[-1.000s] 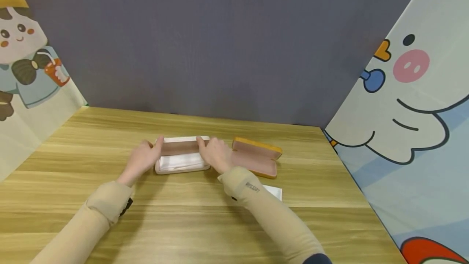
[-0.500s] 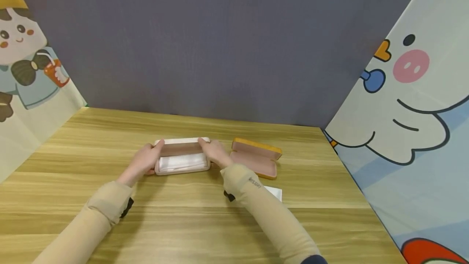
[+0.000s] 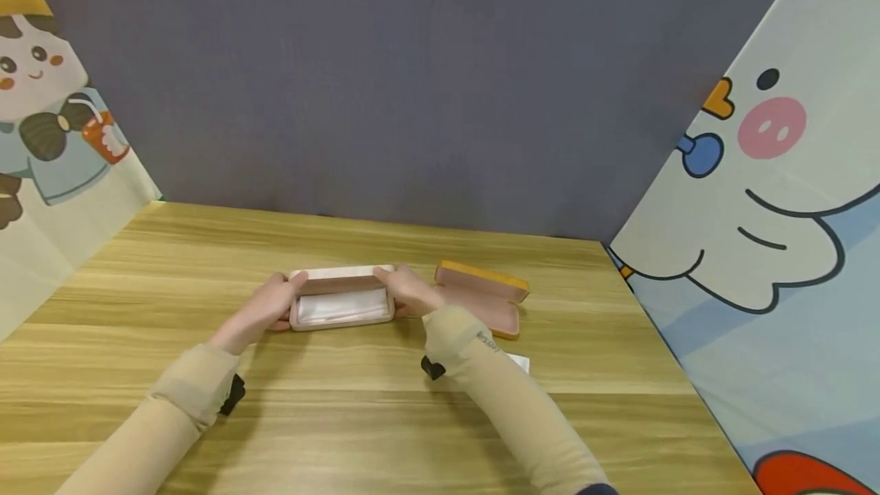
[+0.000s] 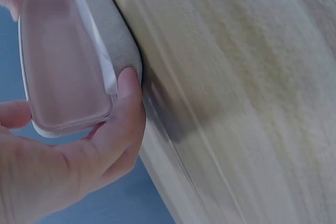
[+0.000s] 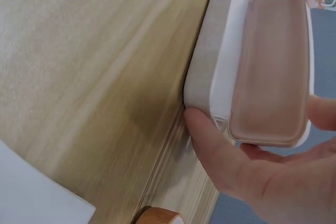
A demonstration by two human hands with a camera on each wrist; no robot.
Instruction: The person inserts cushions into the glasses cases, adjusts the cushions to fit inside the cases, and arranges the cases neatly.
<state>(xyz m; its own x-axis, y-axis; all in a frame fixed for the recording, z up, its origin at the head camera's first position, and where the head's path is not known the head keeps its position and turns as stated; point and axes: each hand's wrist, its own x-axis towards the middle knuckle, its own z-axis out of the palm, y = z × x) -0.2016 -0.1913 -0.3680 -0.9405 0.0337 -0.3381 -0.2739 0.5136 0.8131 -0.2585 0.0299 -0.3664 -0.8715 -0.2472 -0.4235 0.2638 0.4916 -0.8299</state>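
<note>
A white glasses case (image 3: 344,273) with a pinkish-brown lining stands part-open on the table, its hinge at the far side. Folded white cloth (image 3: 344,306) lies in its base. My left hand (image 3: 266,301) grips the case's left end, thumb at the lid's edge and fingers against the base, as the left wrist view shows. At the opposite end my right hand (image 3: 411,290) holds it the same way, with the thumb on the lid and a finger (image 5: 202,129) touching the base's corner. The undersides of both hands are hidden in the head view.
An orange glasses case (image 3: 481,281) with a pink lining lies open just right of my right hand. A white cloth (image 3: 520,362) shows partly from behind my right forearm. A grey wall panel (image 3: 385,98) stands behind the wooden table (image 3: 330,418).
The white case's lid has tilted down a little toward the base, both thumbs moving with it. My fingers have shifted down onto the case's ends. The orange case stays put.
</note>
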